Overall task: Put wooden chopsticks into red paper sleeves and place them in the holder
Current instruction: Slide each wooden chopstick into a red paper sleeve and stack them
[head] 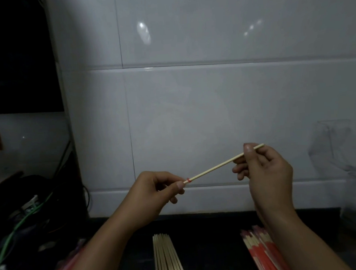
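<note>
- Setting: dim kitchen corner, a black countertop (199,223) set against a wall of large glossy white tiles (212,101); light is poor throughout.
- Nearest, bottom centre: a bundle of bare wooden chopsticks (167,258) lies on the counter, cut off by the lower edge.
- Bottom right: a stack of chopsticks in red paper sleeves (261,253) lies on the counter, partly hidden behind the right forearm.
- Bottom left: a pile of red paper sleeves (64,269), blurred and partly covered by the left forearm; contents cannot be told.
- Left hand (155,190): raised above the counter, fingers curled, thumb and forefinger pinching the lower end of a single chopstick (216,166). A small red band (188,180) shows on the stick just beside the fingertips; whether it is a sleeve edge cannot be told.
- Right hand (264,171): raised higher, back toward the camera, fingers curled, thumb and fingertips pinching the stick near its upper end; the tip pokes out past the thumb.
- The stick runs tilted between the two hands, rising to the right, in the air well above the bundles.
- Left side: dark clutter with a green cable (16,230), hard to make out.
- Far right: a clear plastic container (340,145) against the wall, faint.
</note>
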Demonstrator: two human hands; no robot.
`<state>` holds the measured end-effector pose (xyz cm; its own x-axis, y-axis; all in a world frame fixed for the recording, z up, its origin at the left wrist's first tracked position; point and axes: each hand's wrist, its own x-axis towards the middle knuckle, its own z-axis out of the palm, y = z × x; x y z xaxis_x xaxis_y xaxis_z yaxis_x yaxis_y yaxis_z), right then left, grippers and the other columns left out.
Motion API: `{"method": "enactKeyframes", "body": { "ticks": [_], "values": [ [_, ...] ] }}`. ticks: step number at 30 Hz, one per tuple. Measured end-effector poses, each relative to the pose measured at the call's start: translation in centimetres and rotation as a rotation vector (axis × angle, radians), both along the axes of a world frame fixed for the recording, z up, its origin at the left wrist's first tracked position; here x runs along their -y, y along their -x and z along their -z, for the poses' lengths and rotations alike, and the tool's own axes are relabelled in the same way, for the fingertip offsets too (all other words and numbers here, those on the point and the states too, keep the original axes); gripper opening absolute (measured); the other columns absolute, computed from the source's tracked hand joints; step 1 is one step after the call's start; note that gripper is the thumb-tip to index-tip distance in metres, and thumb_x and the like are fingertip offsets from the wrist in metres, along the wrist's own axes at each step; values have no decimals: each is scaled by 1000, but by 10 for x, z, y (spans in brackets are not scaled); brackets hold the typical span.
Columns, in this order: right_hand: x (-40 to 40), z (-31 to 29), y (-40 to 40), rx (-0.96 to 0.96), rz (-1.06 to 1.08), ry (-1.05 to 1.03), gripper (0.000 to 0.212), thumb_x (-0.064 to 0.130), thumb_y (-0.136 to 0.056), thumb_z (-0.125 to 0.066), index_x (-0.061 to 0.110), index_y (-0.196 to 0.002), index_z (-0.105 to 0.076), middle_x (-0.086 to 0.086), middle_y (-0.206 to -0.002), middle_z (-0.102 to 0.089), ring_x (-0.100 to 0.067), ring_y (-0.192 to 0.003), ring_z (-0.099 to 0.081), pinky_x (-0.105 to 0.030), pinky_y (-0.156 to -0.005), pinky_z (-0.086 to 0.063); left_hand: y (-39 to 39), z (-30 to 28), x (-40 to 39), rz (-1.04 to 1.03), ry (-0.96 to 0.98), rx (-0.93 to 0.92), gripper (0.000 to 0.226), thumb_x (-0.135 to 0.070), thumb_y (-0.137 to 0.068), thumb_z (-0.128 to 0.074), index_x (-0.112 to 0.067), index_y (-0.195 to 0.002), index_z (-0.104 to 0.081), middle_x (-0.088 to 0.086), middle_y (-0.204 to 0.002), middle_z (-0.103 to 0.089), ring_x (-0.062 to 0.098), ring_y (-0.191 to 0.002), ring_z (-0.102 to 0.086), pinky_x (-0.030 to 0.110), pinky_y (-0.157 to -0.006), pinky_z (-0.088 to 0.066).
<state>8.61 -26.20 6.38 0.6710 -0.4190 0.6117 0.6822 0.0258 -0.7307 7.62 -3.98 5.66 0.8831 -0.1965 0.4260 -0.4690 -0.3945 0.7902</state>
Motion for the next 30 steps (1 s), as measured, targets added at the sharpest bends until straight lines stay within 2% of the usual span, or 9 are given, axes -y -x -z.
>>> {"method": "enactKeyframes", "body": {
  "ticks": [3,5,8,10,12,17,20,25,30],
  "values": [
    [-11,3,6,27,-15,66,22,13,-93,-63,13,-114,-56,-12,-69,-69,-20,-58,-65,-26,-52,-52,2,-1,4,24,6,-15,13,-24,-92,-64,-24,-95,-77,-2,-85,-76,16,-76,-71,32,-73,-58],
    [-19,9,10,35,-31,137,25,13,-91,-65,18,-114,-58,-10,-74,-70,-19,-63,-68,-25,-56,-54,3,0,6,31,11,-31,14,-23,-92,-64,-22,-96,-77,-1,-86,-76,16,-76,-71,30,-72,-58],
    [-29,19,13,-32,-97,587,27,30,-92,-62,35,-118,-62,11,-98,-67,-1,-91,-65,-19,-72,-52,7,0,10,36,30,-54,15,-25,-93,-63,-23,-96,-78,-2,-87,-76,15,-78,-72,28,-72,-58],
    [-34,25,13,-93,-197,800,49,38,-93,-58,41,-140,-44,23,-119,-55,5,-111,-54,-17,-82,-49,8,-2,12,9,100,-36,16,-23,-94,-62,-22,-96,-78,-2,-86,-77,16,-78,-73,29,-75,-58],
    [-35,25,11,-145,-231,714,64,30,-94,-61,45,-146,-28,24,-123,-52,4,-112,-53,-17,-84,-50,7,-5,12,-53,260,-28,17,-21,-93,-62,-17,-99,-77,1,-88,-77,18,-80,-74,33,-79,-59],
    [-28,19,7,-201,-149,470,26,16,-91,-64,35,-110,-65,12,-98,-69,-4,-91,-64,-21,-77,-54,14,-21,12,-71,601,-85,25,-30,-91,-62,-17,-109,-75,-2,-100,-77,13,-94,-73,32,-85,-55],
    [-30,20,8,-223,-201,487,18,19,-91,-65,31,-104,-71,14,-94,-72,-3,-92,-66,-29,-84,-57,19,-26,13,-91,629,-44,25,-35,-91,-62,-23,-108,-75,-9,-105,-76,8,-102,-70,31,-89,-53],
    [-37,18,17,-228,-312,590,18,26,-92,-64,35,-106,-70,17,-100,-72,-5,-94,-67,-29,-81,-56,30,-28,25,-113,612,62,33,-43,-81,-64,-25,-104,-77,-16,-105,-75,-2,-101,-67,31,-95,-51],
    [-39,7,30,-157,-492,490,27,32,-88,-57,22,-107,-72,2,-96,-74,-13,-89,-69,-28,-72,-56,32,-27,35,-95,599,60,27,-38,-85,-64,-24,-102,-79,-17,-100,-75,-2,-101,-66,28,-93,-50]
  ]
}}
